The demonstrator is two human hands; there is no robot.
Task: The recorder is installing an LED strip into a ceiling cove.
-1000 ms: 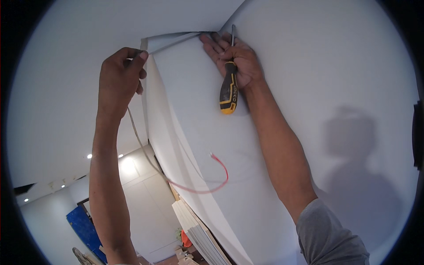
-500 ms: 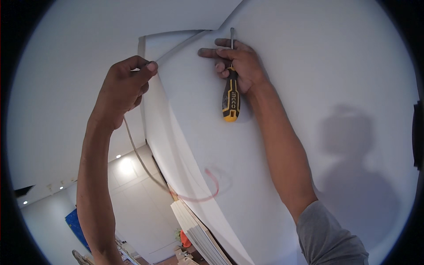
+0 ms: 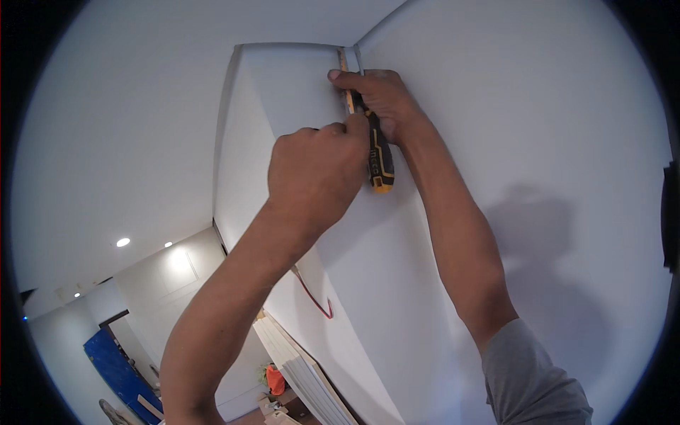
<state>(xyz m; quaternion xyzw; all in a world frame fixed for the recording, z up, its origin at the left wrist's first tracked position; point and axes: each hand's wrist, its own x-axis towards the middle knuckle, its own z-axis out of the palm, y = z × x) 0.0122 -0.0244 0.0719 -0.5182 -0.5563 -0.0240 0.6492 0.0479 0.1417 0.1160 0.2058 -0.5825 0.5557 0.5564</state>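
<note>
Both arms reach upward, bent at the elbow, toward the corner where the smooth white wall panel (image 3: 567,127) meets the ceiling. The left hand (image 3: 319,166) is turned with its back to the camera, knuckles up and fingers curled in, crossing close under the right. The right hand (image 3: 386,99) lies against the panel, thumb stretched leftward, its grip closed on a screwdriver with a black-and-yellow handle (image 3: 381,159) — the handle hangs below the palm, beside the left knuckles.

What the left fingers enclose is hidden, so whether they clamp anything cannot be told. The thin cable with a red end (image 3: 331,309) shows below the left forearm, which covers its upper run — its very tip is hard to make out. The right-hand fingertips are mostly concealed.
</note>
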